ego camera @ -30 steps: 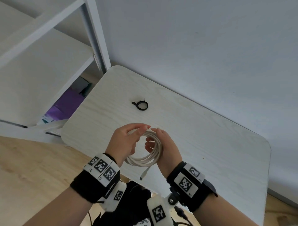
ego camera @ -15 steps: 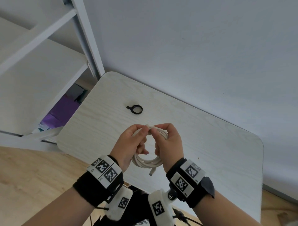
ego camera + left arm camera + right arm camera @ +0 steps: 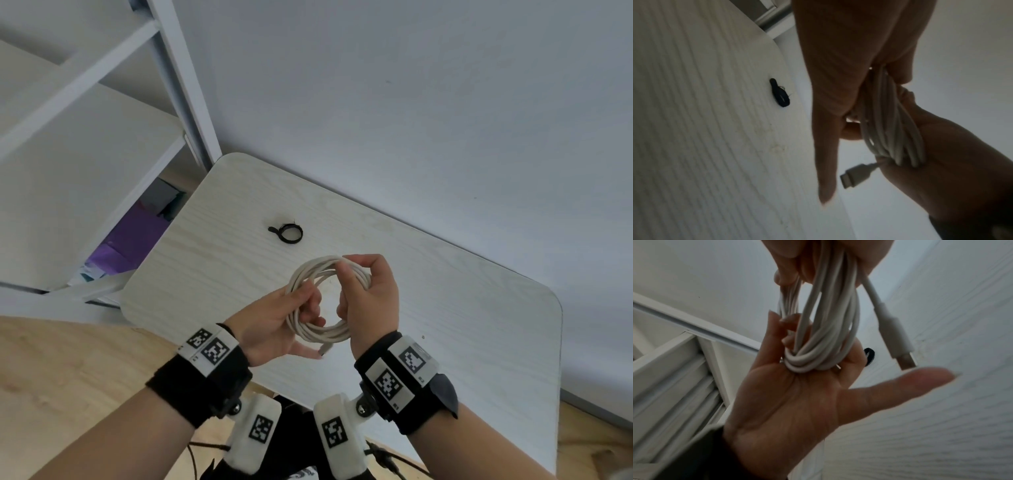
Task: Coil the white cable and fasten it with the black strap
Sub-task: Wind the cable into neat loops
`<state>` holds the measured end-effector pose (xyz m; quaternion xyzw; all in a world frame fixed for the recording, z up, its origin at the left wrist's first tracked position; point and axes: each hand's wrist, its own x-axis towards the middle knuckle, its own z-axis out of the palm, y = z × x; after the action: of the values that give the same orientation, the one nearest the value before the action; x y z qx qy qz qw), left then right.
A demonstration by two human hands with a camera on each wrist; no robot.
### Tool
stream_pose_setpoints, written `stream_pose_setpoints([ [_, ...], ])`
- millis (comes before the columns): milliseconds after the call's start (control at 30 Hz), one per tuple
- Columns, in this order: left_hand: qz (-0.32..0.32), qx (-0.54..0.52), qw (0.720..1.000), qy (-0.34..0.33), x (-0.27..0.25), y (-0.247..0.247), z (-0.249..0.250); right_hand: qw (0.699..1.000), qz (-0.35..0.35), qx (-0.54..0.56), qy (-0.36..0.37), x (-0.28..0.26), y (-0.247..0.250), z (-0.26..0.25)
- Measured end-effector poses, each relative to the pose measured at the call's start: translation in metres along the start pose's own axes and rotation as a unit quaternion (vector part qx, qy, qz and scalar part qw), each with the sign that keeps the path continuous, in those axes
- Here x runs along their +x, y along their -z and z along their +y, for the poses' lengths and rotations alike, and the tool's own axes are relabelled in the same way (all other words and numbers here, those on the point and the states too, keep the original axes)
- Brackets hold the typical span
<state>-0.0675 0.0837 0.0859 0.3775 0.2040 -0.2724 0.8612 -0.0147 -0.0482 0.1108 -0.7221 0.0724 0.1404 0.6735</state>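
Observation:
The white cable (image 3: 303, 274) is wound into a round coil held upright above the pale table (image 3: 462, 308). My left hand (image 3: 301, 308) grips the coil's lower left side; in the right wrist view its fingers (image 3: 789, 331) curl round the strands and its thumb sticks out. My right hand (image 3: 356, 274) grips the coil's upper right. The USB plug (image 3: 323, 350) hangs from the bottom of the coil, and shows in both wrist views (image 3: 857, 175) (image 3: 900, 345). The black strap (image 3: 287, 234), closed in a small loop, lies on the table beyond the hands (image 3: 780, 95).
A white shelf unit (image 3: 85, 171) stands left of the table, with purple items (image 3: 130, 236) under it. A grey wall (image 3: 411, 102) runs behind the table. Wooden floor (image 3: 68, 377) shows at the lower left.
Both hands pinched the top of the coil before. My left hand has slid down to the coil's lower left side, and the coil now faces the head camera more openly.

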Motion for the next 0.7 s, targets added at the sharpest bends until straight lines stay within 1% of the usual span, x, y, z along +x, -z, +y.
stream_pose_setpoints([
  [100,-0.079,-0.023,0.997,0.009,0.001,0.006,0.003,1.000,-0.014,0.006,0.009,0.000,-0.002,-0.003],
  [133,-0.094,-0.031,0.995,0.009,0.001,0.007,0.003,1.000,-0.019,0.008,0.010,0.000,-0.003,-0.003],
  [200,-0.095,-0.021,0.995,0.003,0.001,0.007,0.004,1.000,-0.023,0.009,0.012,0.001,-0.003,-0.004],
  [267,-0.069,0.010,0.998,-0.007,0.002,0.004,0.005,1.000,-0.022,0.007,0.011,0.002,-0.001,-0.004],
  [433,0.035,0.076,0.996,-0.041,0.007,-0.007,0.005,1.000,-0.006,0.018,-0.001,0.001,0.006,0.002],
  [567,0.065,0.101,0.990,-0.069,0.011,-0.010,0.002,0.999,-0.003,0.037,-0.015,0.000,0.009,0.007],
  [700,0.105,0.112,0.982,-0.106,0.013,-0.015,0.000,0.998,-0.019,0.060,-0.030,0.001,0.010,0.010],
])
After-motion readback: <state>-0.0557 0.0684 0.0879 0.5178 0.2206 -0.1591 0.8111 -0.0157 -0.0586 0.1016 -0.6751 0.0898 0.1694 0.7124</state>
